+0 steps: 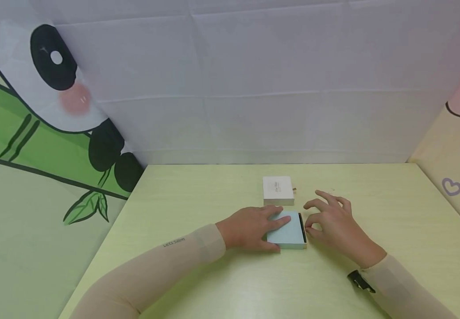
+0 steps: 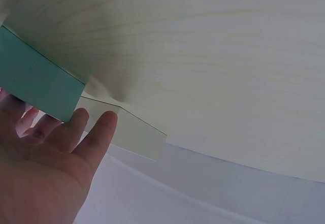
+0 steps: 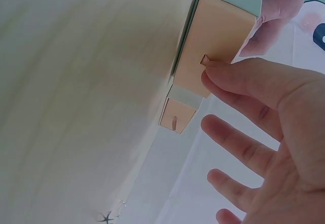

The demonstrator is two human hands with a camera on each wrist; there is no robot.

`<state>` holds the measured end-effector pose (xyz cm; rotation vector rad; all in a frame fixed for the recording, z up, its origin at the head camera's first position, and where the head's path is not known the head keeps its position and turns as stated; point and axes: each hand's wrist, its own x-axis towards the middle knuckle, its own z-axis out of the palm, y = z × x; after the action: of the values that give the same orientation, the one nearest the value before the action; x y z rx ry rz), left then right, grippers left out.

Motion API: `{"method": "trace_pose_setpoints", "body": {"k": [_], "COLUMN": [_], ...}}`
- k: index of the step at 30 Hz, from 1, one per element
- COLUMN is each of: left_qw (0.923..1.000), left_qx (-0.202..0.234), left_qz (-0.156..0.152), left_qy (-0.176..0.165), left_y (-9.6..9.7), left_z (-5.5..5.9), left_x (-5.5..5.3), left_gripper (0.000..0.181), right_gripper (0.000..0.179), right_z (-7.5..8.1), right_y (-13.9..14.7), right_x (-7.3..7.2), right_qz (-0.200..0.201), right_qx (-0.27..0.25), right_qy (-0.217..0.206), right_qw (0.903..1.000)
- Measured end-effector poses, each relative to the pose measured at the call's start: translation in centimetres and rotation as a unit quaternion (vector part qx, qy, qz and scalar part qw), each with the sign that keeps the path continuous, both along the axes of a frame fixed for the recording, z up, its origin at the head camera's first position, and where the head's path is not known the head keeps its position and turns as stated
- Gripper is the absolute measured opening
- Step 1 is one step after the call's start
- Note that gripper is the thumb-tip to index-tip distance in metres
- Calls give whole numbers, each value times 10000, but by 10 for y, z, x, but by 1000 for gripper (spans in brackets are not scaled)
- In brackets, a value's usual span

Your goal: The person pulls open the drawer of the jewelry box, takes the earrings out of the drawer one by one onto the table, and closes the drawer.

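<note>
A light blue drawer box (image 1: 284, 235) lies on the table, with a dark gap along the right end of its sleeve. My left hand (image 1: 249, 228) holds the box from the left, thumb along the near side, one finger stretched across the top and others at the far edge. At the box's right end, my right hand (image 1: 331, 223) pinches the small pull tab (image 3: 204, 60) on the tan drawer front (image 3: 216, 36) between thumb and index finger. Its other fingers are spread. The drawer's contents are hidden.
Just behind stands a white drawer box (image 1: 278, 189) with lettering on its lid and a tan tab on its right. A small dark star-shaped piece (image 3: 105, 217) with a thin chain lies farther back on the table (image 1: 198, 190). A white sheet (image 1: 253, 124) rises behind.
</note>
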<state>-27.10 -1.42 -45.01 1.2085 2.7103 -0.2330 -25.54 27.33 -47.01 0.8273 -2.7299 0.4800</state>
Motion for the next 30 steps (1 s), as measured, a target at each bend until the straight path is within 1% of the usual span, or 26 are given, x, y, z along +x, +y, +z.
{"method": "trace_pose_setpoints", "body": {"k": [11, 18, 30], "left_qw": [10000, 9999, 9999], "left_qx": [43, 14, -22], "left_qz": [13, -72, -81], "left_qy": [-33, 72, 105], "left_y": [-1, 0, 0], "left_z": [0, -4, -5], "left_x": [0, -2, -3], "left_gripper": [88, 88, 88], "right_gripper": [28, 30, 30], "right_z": [0, -1, -2], "right_y": [-1, -4, -5], "right_x": [0, -3, -3], "right_qz": [19, 92, 78], "right_qx": [1, 76, 83], "right_qy": [3, 5, 11], "right_qw": [10000, 9999, 9999]}}
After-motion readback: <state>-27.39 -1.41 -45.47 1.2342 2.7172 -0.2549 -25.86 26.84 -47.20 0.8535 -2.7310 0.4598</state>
